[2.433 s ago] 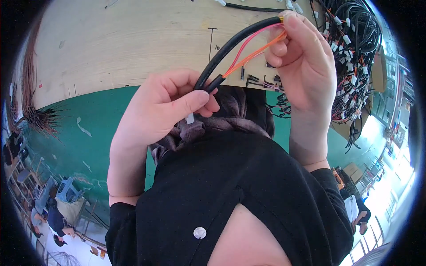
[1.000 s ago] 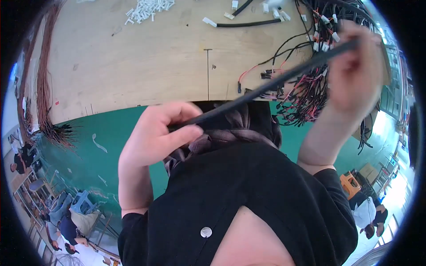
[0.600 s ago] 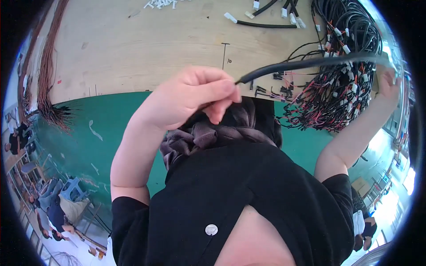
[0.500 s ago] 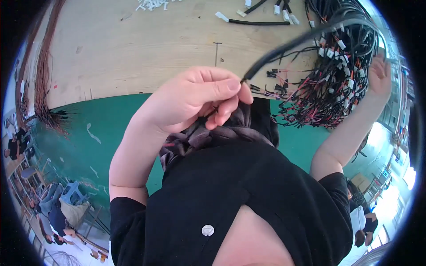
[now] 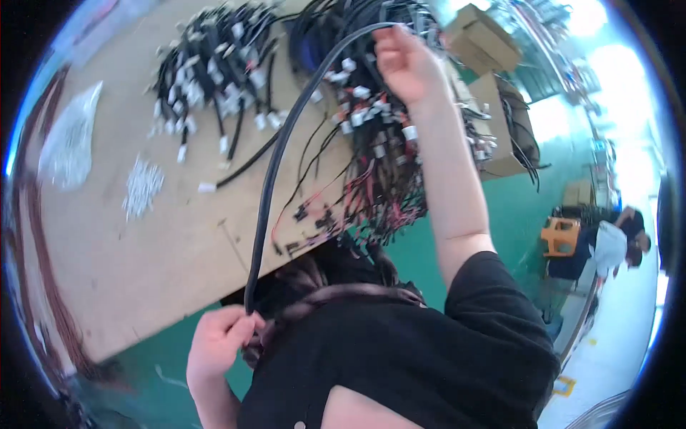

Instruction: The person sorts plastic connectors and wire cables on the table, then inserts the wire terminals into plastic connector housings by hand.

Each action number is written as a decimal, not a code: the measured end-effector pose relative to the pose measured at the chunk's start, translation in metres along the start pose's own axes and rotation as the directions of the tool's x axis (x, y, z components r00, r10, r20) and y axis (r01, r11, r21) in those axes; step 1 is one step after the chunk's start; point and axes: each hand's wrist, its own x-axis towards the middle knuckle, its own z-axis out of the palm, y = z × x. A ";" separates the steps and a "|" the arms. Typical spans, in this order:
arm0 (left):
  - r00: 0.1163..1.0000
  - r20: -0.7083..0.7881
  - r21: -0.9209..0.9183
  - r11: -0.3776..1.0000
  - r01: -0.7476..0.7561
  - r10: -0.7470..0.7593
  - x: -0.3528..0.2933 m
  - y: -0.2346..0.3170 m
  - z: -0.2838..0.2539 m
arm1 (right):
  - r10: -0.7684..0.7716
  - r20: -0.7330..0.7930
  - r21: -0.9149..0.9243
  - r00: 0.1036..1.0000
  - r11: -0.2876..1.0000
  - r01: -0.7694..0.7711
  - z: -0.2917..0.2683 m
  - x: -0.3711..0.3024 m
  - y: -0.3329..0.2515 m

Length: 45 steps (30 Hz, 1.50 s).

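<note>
A long black cable point(image 5: 266, 207) arcs between my two hands over the wooden table. Its near end is pinched in my left hand point(image 5: 220, 342), low beside my body at the table's front edge. My right hand point(image 5: 406, 66) is stretched far forward, with curled fingers on the cable's far stretch. Below and left of that hand, a heap of wire harnesses point(image 5: 375, 146) with white connectors and red and black wires spills over the edge. One short black cable point(image 5: 246, 163) with a white connector lies behind the held one.
Sleeved cables point(image 5: 214, 75) with white connectors are piled at the back. Small white parts point(image 5: 143, 187) and a clear plastic bag point(image 5: 71, 139) lie on the left, beside long brown wires point(image 5: 44, 279). Cardboard boxes point(image 5: 480, 39) stand back right. A person point(image 5: 611, 239) is near an orange stool point(image 5: 561, 237).
The view has turned toward the right. My left hand has moved down and left, my right hand forward, and the black cable is now drawn out in a long arc between them.
</note>
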 end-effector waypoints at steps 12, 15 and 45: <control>1.000 -0.012 0.146 0.989 -0.013 0.014 -0.026 -0.042 -0.022 | -0.419 -0.105 -0.098 0.902 0.907 0.410 0.017 -0.042 -0.022; 0.990 -0.003 -0.004 0.990 0.141 -0.141 -0.031 -0.054 -0.034 | -0.459 -0.114 -0.182 0.881 0.882 0.435 0.019 -0.054 -0.025; 0.432 0.740 -0.336 0.839 -0.427 0.516 0.040 0.134 0.171 | -0.449 -0.209 -0.977 0.869 0.059 -0.205 0.143 -0.321 -0.026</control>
